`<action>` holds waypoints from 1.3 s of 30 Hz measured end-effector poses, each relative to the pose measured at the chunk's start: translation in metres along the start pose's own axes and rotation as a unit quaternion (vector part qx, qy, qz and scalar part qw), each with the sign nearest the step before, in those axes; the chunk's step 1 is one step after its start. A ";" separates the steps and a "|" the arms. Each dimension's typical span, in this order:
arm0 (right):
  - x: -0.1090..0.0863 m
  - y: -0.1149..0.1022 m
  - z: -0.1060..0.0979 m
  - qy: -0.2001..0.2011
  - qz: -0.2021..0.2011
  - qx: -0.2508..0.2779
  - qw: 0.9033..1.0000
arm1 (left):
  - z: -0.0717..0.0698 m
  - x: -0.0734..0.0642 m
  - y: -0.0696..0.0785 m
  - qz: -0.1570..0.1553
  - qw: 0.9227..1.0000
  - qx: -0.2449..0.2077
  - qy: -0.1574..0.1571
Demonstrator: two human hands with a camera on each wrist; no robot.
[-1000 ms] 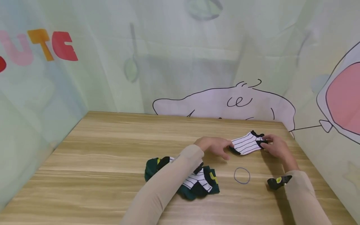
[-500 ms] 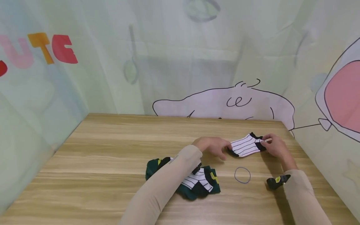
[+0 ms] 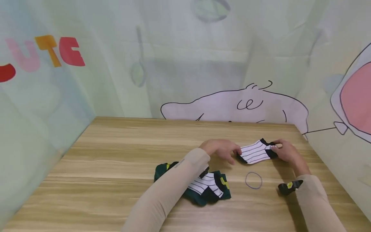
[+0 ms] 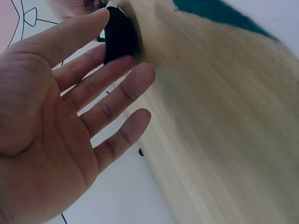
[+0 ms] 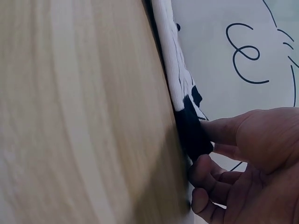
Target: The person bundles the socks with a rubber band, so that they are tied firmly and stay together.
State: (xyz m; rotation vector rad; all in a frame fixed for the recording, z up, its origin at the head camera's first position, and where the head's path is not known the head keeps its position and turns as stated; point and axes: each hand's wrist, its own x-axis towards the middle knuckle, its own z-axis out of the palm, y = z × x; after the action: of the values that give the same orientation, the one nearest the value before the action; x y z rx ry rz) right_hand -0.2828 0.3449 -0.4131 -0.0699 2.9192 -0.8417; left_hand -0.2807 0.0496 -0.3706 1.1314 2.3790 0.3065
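Observation:
A white ankle sock (image 3: 256, 152) with thin dark stripes and a black toe, heel and cuff lies flat near the table's far right. My right hand (image 3: 287, 151) pinches its cuff end; in the right wrist view the thumb and fingers (image 5: 219, 130) meet the black part. At the other end, my left hand (image 3: 223, 149) reaches across with loosely straight fingers touching the black toe (image 4: 120, 35), its thumb apart from the cloth in the head view. Under the left forearm sits a pile of dark green socks (image 3: 198, 198), with another striped sock (image 3: 200, 184) on top, partly hidden.
A thin blue ring (image 3: 253, 180) is on the wooden table (image 3: 101, 167), between the pile and the right forearm. Printed curtains (image 3: 185, 64) stand along the back and both sides. A black wrist device (image 3: 290, 187) sits at the right sleeve.
The striped sock has shifted slightly toward me and to the left. My right thumb and fingers have moved along its cuff end. My left hand stays at the toe.

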 end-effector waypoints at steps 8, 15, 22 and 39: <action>-0.003 -0.006 -0.002 0.000 0.013 0.001 1.000 | -0.001 -0.007 0.000 -0.006 1.000 -0.002 0.005; -0.006 -0.008 -0.002 0.004 0.001 0.021 1.000 | -0.002 -0.012 -0.006 0.005 1.000 -0.013 0.011; -0.010 -0.013 -0.004 0.011 -0.014 0.027 0.999 | 0.000 -0.016 -0.013 0.016 0.999 -0.020 0.024; -0.021 -0.034 -0.009 -0.008 -0.013 0.056 0.998 | 0.000 -0.033 -0.018 0.026 0.997 -0.046 0.061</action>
State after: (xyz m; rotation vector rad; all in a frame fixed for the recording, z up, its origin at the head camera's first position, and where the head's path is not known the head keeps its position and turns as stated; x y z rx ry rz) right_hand -0.2624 0.3226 -0.3858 -0.1052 2.8557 -1.0013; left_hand -0.2752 0.0126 -0.3672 1.1632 2.4166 0.5118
